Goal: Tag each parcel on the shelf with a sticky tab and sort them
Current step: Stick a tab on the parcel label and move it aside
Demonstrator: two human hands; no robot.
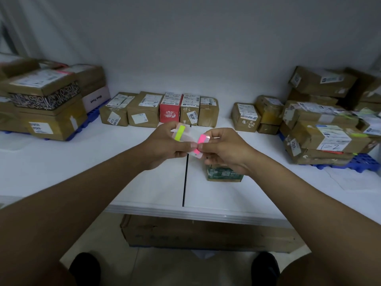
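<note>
While both arms reach forward over a white table (61,162), the person holds a small clear sheet of sticky tabs (186,136) between the two hands, above the middle of the table. The left hand (165,145) grips the sheet's left side, fingers curled behind it and thumb pressed on the front; a yellow-green tab (179,132) shows just above that thumb. The right hand (223,149) pinches a pink tab (201,141) at the sheet's right edge between thumb and forefinger, the other fingers curled.

Directly below the right hand, a small parcel with green printing (223,176) sits on the table near its front edge. Farther back, along the white wall, five parcels stand side by side in a row (158,109): four brown cardboard boxes and one red box (170,112), all with white shipping labels. To the right of the row, slightly apart, sit a few more brown boxes (245,116). At the far left, a stack of larger boxes (43,104) rests on a blue plastic pallet (82,125); one has a black and white lettered pattern. At the far right, another pile of labelled brown boxes (323,124) rests on a second blue pallet (358,164).

Under the table's front edge lies a large flattened cardboard box (206,232) on the floor, and two dark shoe tips show at the bottom.
</note>
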